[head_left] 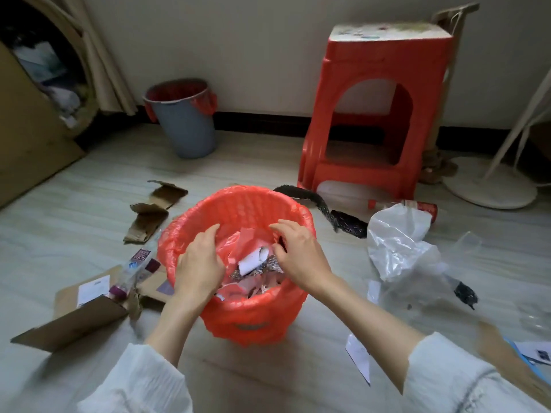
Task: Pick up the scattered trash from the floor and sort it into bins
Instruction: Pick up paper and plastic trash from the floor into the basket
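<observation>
Inside the red-lined bin (pixel 238 263), the curled fingers (pixel 278 248) of the right hand (pixel 298 254) pinched crumpled foil-and-paper scraps (pixel 259 265); the left hand (pixel 198 263) hung loosely curled, holding nothing. The scraps looked light, soft, best gathered in bunches.

Pale wood-grain floor (pixel 268 368) carrying: red-lined bin (pixel 238 317) at centre; grey bin (pixel 190 129) by the wall; red plastic stool (pixel 372 120); torn cardboard pieces (pixel 152 213) and a flattened box (pixel 74 320) at left; a plastic bottle (pixel 134 269) beside the central bin; crumpled clear bag (pixel 399 242), black netting (pixel 328 210) and paper scraps (pixel 359 357) at right.
</observation>
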Available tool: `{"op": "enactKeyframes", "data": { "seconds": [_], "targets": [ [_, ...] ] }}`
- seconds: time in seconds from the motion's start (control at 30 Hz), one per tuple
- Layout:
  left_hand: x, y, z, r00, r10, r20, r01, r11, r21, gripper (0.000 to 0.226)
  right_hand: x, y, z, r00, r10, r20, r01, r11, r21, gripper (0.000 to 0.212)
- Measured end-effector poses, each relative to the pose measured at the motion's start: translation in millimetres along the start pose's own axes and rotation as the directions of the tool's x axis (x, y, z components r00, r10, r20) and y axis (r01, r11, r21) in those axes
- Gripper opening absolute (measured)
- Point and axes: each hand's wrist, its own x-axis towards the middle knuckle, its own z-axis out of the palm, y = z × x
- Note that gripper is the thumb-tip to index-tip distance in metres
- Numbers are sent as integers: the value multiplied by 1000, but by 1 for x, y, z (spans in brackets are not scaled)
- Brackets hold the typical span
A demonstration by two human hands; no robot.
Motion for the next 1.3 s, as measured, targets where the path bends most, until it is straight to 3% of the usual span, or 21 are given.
{"op": "enactKeyframes", "data": {
  "seconds": [0.07,0.17,0.27,0.37,0.47,0.57,0.67,0.83,0.93,1.03,1.13,1.23,1.3],
  "targets": [
    [-5,10,2,991,94,-98,-100,993,-55,54,-13,7,-6,998,-31,-55,33,999,37,35],
    [-13,37,13,966,223,-128,-241,960,-145,44,-38,34,-20,994,-15,-113,20,999,44,32],
    [-27,71,31,913,384,-136,-405,894,-190,40,-66,76,-29,986,127,-106,-121,991,60,30],
    [-47,99,62,844,534,-55,-532,820,-209,42,-93,117,-29,955,296,-12,-296,955,18,30],
    [-75,108,101,790,600,123,-576,796,-186,37,-123,152,-13,906,375,198,-341,922,-183,33],
    [-100,99,141,750,522,407,-508,848,-153,41,-149,179,5,870,340,357,-238,924,-300,45],
    [-106,81,173,675,467,571,-487,864,-130,48,-155,199,15,895,244,372,-110,932,-346,52],
    [-84,84,214,542,355,762,-599,799,55,59,-152,235,19,851,157,502,105,884,-455,48],
    [-68,98,247,477,412,776,-704,708,56,61,-167,251,20,811,133,570,204,848,-489,48],
    [-63,106,271,437,453,777,-747,664,33,62,-182,264,13,820,108,562,212,855,-473,41],
    [-67,108,279,439,453,776,-761,647,53,68,-201,275,2,859,154,488,112,874,-473,37],
    [-77,102,279,520,491,699,-719,694,48,72,-220,280,-3,890,201,410,11,888,-460,38],
    [-87,99,279,549,556,625,-740,671,53,73,-225,278,-3,909,217,355,-23,878,-479,40]
  ]
}}
